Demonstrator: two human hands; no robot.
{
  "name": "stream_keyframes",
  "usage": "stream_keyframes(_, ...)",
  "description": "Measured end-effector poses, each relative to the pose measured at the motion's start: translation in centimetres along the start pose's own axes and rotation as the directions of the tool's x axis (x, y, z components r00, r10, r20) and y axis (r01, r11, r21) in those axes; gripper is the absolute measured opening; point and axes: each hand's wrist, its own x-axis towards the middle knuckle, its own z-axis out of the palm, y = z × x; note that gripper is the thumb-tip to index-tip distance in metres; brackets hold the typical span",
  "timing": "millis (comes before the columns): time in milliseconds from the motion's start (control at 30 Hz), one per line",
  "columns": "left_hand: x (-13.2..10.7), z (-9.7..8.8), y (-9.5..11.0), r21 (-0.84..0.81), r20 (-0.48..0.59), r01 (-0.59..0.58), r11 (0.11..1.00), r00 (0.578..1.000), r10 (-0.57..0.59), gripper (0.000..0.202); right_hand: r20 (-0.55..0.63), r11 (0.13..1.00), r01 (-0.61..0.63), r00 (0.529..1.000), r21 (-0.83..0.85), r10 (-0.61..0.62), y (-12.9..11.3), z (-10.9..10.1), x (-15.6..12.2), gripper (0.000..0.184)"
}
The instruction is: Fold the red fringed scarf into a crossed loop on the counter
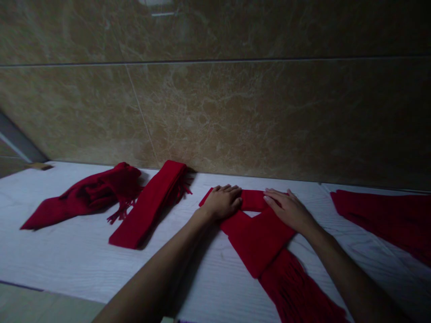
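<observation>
A red fringed scarf (262,237) lies partly folded on the white wood-grain table (84,264), its fringe trailing toward the near edge. My left hand (222,201) rests on the scarf's far left end with its fingers curled over the fabric. My right hand (289,209) lies flat on the far right part of the fold, fingers stretched out toward the left hand. Both hands press the cloth close to the wall.
A folded red scarf (151,204) and a crumpled red scarf (90,193) lie to the left. More red cloth (387,215) spreads at the right edge. A brown marble-tiled wall (235,112) rises right behind the table.
</observation>
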Motion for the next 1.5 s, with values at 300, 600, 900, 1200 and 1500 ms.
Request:
stream_keyframes(300,-0.01,0.12,0.02,-0.012,-0.006,0.005,1.000,1.000,-0.005,0.053,-0.024,1.000,0.002,1.000,0.009,-0.002,0.20,-0.01,0.12,0.040)
stream_keyframes(600,-0.03,-0.06,0.11,-0.008,-0.001,0.002,1.000,1.000,-0.002,0.054,-0.035,1.000,0.004,0.999,-0.015,-0.005,0.36,0.22,0.02,0.041)
stream_keyframes(900,0.00,0.09,0.03,0.002,-0.012,-0.004,1.000,1.000,0.004,0.053,-0.046,1.000,0.006,0.999,-0.001,-0.006,0.63,0.42,0.00,0.039)
stream_keyframes(1200,-0.03,0.07,0.05,-0.004,-0.004,0.001,1.000,1.000,-0.001,0.053,-0.036,1.000,-0.013,0.999,0.028,0.014,0.59,0.34,-0.01,0.042)
stream_keyframes(1500,-0.08,0.03,0.08,-0.011,0.004,-0.002,1.000,1.000,0.002,0.053,-0.067,0.999,0.001,0.998,0.038,0.001,0.62,0.31,0.08,0.040)
